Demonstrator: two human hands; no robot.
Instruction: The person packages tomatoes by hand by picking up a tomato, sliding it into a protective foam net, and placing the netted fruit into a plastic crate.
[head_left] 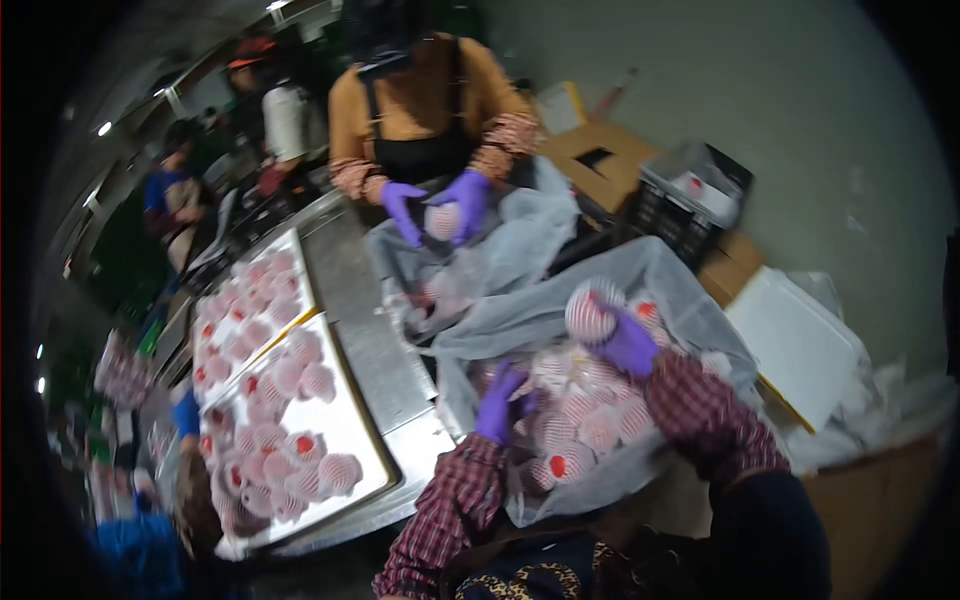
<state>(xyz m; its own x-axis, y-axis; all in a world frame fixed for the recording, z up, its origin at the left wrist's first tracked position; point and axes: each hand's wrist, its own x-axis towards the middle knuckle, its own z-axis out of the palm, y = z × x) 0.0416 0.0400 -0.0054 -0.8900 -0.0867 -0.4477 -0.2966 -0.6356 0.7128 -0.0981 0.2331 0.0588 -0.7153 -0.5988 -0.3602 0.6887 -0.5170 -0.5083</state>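
My right hand (pixel 630 343), in a purple glove, grips a round fruit in a pink-and-white foam net (pixel 588 316), raised above a lined crate. My left hand (pixel 500 405), also gloved in purple, is over the crate's left side with its fingers apart and nothing visible in it; it is slightly blurred. Below both hands, many netted fruits (pixel 598 425) fill the crate, some with red spots showing. A whitish sheet liner (pixel 690 285) covers the crate's walls and folds over its rim.
Opposite me, a co-worker in purple gloves holds a netted fruit (pixel 442 221) over another lined crate (pixel 540 215). White trays (pixel 365 425) of netted fruit lie on a metal table (pixel 365 300) to the left. A black crate (pixel 680 210), cardboard box (pixel 600 160) and white lid (pixel 800 335) are at right.
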